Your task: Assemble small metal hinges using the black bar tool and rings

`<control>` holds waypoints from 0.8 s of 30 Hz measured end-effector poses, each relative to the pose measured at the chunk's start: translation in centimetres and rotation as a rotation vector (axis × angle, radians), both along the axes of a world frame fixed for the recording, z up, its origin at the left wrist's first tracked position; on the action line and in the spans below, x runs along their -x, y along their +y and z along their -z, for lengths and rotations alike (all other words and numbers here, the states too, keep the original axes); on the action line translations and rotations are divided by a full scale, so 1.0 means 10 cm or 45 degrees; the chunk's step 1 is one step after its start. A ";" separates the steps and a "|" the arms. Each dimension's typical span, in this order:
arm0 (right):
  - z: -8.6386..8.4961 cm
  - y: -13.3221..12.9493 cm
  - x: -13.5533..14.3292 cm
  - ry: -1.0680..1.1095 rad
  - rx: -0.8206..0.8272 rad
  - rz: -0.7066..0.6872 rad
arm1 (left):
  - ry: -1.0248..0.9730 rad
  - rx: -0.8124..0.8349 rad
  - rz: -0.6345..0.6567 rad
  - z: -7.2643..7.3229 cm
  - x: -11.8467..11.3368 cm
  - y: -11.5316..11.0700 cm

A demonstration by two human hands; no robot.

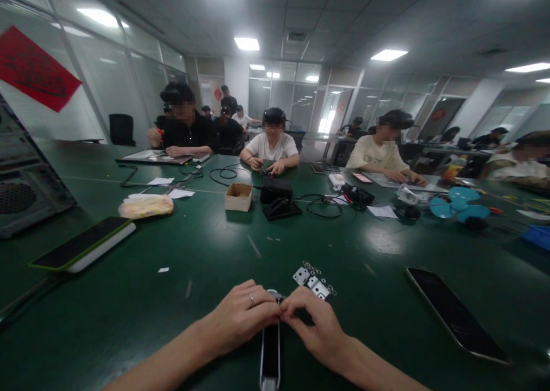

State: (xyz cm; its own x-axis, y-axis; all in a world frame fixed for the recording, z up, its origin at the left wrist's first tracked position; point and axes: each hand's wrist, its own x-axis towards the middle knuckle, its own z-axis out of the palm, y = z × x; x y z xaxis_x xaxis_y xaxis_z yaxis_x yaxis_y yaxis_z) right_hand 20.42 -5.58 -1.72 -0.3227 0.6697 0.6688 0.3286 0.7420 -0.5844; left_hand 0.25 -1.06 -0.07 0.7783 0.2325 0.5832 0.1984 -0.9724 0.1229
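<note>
A narrow long device (270, 356) with a black face and silver-white edges lies on the green table, pointing away from me. My left hand (240, 315) wears a ring and is closed over its far part, thumb side toward the middle. My right hand (315, 325) is closed in a pinch at the device's far end, its fingertips meeting the left ones. Whatever lies between those fingertips is too small or hidden to make out. Just beyond my right hand sit small metal plates (318, 288) with holes and several small rings (310, 268).
A smartphone (455, 313) lies at right. At left are a green-edged black panel (83, 245) and a computer case (30, 173). Ahead stand a small cardboard box (238, 197), a black device (276, 190) with cables, and blue fan blades (459, 204). Several people work across the table.
</note>
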 end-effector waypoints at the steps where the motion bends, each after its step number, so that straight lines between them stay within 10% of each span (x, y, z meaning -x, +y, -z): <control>1: 0.01 0.01 0.00 -0.009 -0.001 0.016 | -0.006 0.010 0.002 0.01 0.00 0.01; 24: -0.05 0.15 -0.17 -0.709 -0.100 0.301 | 0.438 0.411 -0.209 0.06 0.32 0.39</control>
